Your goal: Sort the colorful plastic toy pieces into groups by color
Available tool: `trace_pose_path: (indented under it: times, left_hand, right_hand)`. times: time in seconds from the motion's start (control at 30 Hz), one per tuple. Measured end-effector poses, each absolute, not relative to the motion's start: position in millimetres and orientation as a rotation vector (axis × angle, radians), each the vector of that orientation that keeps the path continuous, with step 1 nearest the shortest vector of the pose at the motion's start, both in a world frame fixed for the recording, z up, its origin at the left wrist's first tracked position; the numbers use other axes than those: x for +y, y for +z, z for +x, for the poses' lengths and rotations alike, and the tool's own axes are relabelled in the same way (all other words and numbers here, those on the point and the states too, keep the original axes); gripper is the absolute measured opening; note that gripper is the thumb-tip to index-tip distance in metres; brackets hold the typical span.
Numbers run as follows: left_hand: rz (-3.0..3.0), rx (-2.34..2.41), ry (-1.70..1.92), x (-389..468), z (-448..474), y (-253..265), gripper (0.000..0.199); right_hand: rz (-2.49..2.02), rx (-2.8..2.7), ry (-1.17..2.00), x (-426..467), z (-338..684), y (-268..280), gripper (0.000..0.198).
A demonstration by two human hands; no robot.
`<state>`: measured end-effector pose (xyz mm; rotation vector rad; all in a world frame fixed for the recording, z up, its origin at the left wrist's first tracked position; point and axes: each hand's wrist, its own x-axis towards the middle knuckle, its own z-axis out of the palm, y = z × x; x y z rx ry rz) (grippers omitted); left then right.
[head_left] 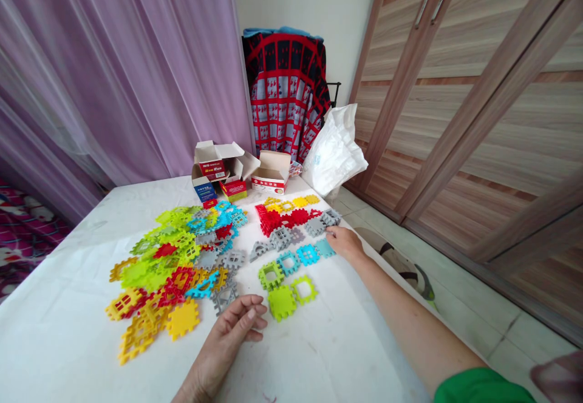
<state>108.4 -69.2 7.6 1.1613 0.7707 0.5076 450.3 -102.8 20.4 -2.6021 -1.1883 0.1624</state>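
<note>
Right hand (344, 242): fingertips on the blue tile (325, 247) ending a sorted row on the table (54, 330); whether pinching or only touching, cannot tell. Left hand (230, 333): open, loosely curled, empty, beside a grey tile (225, 297) at the edge of the mixed tile pile (175, 269).

Tiles: judged light, stiff plastic, notched edges; best pinched across 2 opposite sides.

Beyond: 3 opened cartons (228, 175), white plastic bag (334, 151).

Obscured: carton print unreadable; pile count uncertain; right fingertips partly hidden.
</note>
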Motion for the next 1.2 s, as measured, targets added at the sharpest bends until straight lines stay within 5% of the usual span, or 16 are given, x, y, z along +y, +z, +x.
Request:
trace_pose_path:
  times: [0.67, 1.0, 1.2]
  left_hand:
    - [1.152, 0.750, 0.500, -69.6, 106.9, 5.4, 0.047]
    - [1.088, 0.711, 0.527, -69.9, 109.3, 5.7, 0.043]
    - [0.957, 0.661, 0.573, -69.3, 109.0, 10.7, 0.041]
  right_hand:
    - [-2.343, -0.955, 0.060, -104.7, 469.0, -10.1, 0.029]
    - [-2.006, -0.637, -0.033, -119.8, 476.1, -32.9, 0.053]
    - [-1.886, -0.608, -0.035, -126.1, 470.4, -43.0, 0.049]
